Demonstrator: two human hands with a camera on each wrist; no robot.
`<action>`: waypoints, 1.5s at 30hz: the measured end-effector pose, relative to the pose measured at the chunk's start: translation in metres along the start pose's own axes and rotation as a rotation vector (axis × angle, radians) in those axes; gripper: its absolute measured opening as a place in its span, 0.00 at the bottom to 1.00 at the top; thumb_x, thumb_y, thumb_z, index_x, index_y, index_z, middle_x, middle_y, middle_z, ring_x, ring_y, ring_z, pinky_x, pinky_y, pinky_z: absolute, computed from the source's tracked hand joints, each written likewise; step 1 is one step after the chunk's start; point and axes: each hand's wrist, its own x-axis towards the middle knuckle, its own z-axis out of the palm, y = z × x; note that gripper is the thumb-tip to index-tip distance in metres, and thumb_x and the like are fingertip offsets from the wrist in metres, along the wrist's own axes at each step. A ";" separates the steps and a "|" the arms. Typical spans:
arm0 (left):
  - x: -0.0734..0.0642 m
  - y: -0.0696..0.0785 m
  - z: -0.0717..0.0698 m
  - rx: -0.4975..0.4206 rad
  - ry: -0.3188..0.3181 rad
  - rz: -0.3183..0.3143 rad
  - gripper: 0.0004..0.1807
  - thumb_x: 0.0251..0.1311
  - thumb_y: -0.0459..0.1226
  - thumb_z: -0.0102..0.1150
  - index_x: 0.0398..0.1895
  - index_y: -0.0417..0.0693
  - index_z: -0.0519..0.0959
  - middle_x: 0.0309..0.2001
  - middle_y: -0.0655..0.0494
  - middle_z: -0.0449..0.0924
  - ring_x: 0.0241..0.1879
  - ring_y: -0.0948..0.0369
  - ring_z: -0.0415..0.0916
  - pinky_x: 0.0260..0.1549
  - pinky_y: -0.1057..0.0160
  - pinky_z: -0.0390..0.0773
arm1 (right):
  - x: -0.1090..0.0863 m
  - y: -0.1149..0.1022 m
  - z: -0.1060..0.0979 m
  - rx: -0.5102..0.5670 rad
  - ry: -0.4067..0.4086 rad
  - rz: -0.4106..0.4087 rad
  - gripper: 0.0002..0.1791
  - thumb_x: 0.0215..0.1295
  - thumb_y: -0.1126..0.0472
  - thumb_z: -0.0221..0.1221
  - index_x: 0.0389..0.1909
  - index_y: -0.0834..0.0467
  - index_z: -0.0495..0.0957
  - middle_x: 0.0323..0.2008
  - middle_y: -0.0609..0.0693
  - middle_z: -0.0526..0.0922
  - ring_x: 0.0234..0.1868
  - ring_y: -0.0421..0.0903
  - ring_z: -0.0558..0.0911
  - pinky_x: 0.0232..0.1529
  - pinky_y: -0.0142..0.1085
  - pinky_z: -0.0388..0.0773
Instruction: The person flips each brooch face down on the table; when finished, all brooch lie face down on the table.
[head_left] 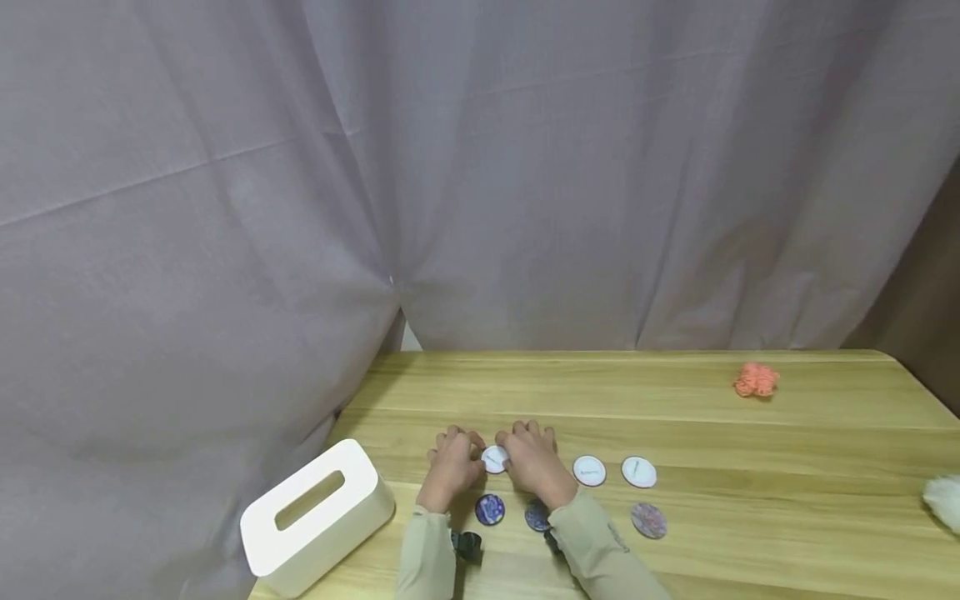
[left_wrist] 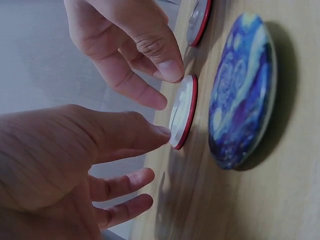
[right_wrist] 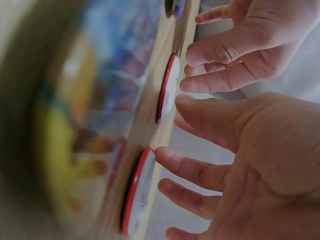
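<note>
A white round disc with a red rim (head_left: 494, 459) lies on the wooden table between both hands. My left hand (head_left: 454, 462) is at its left side; in the left wrist view the left thumb (left_wrist: 150, 136) meets the disc's edge (left_wrist: 185, 112). My right hand (head_left: 531, 458) is at the opposite side, fingertips close to the rim; whether they touch it I cannot tell. Fingers of both hands are loosely extended. Nearer to me lie a disc with a blue swirling night-sky picture (head_left: 490, 509) and another dark blue picture disc (head_left: 537, 515), partly hidden by the right wrist.
To the right lie two more white discs, one (head_left: 588, 471) beside the other (head_left: 639, 472), and a pinkish-purple picture disc (head_left: 648, 520). A white tissue box (head_left: 322, 517) stands at left. Farther back is an orange bundle (head_left: 756, 380); a white fluffy thing (head_left: 943, 502) sits at far right.
</note>
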 end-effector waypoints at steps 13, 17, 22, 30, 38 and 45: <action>-0.001 0.000 -0.006 -0.057 0.045 0.077 0.12 0.61 0.36 0.64 0.46 0.43 0.84 0.46 0.46 0.80 0.50 0.44 0.75 0.47 0.37 0.68 | -0.001 0.000 -0.015 0.027 -0.003 0.020 0.12 0.62 0.63 0.66 0.46 0.60 0.84 0.41 0.57 0.83 0.46 0.60 0.78 0.48 0.60 0.67; 0.000 0.000 -0.009 -0.096 0.075 0.111 0.10 0.61 0.35 0.63 0.45 0.44 0.84 0.43 0.47 0.83 0.47 0.45 0.77 0.48 0.39 0.69 | -0.001 -0.002 -0.018 0.039 0.018 0.017 0.12 0.62 0.62 0.66 0.46 0.60 0.84 0.42 0.57 0.84 0.46 0.60 0.79 0.49 0.61 0.67; 0.001 0.000 -0.013 -0.145 0.076 0.161 0.10 0.61 0.36 0.62 0.44 0.43 0.84 0.41 0.46 0.85 0.43 0.48 0.81 0.45 0.45 0.74 | -0.002 -0.004 -0.019 0.037 0.041 -0.001 0.10 0.63 0.61 0.66 0.43 0.59 0.84 0.39 0.56 0.84 0.44 0.59 0.80 0.47 0.60 0.67; -0.004 0.003 -0.021 -0.162 0.033 0.217 0.10 0.63 0.33 0.59 0.45 0.40 0.84 0.41 0.47 0.86 0.37 0.53 0.82 0.41 0.55 0.79 | -0.006 -0.012 -0.026 0.046 0.055 -0.034 0.06 0.63 0.60 0.66 0.37 0.59 0.83 0.35 0.54 0.84 0.39 0.56 0.79 0.43 0.56 0.67; -0.010 0.008 -0.021 -0.148 0.027 0.240 0.10 0.64 0.33 0.58 0.45 0.40 0.84 0.42 0.45 0.86 0.36 0.54 0.83 0.40 0.55 0.80 | -0.010 -0.012 -0.027 0.084 0.045 -0.041 0.11 0.64 0.61 0.66 0.44 0.62 0.84 0.40 0.56 0.86 0.42 0.58 0.81 0.43 0.56 0.68; -0.016 0.012 -0.015 -0.126 0.023 0.254 0.11 0.65 0.32 0.55 0.44 0.40 0.84 0.42 0.45 0.86 0.37 0.55 0.82 0.41 0.54 0.79 | -0.019 -0.010 -0.029 0.120 0.013 -0.027 0.11 0.64 0.62 0.66 0.44 0.62 0.84 0.42 0.57 0.86 0.44 0.59 0.81 0.46 0.59 0.67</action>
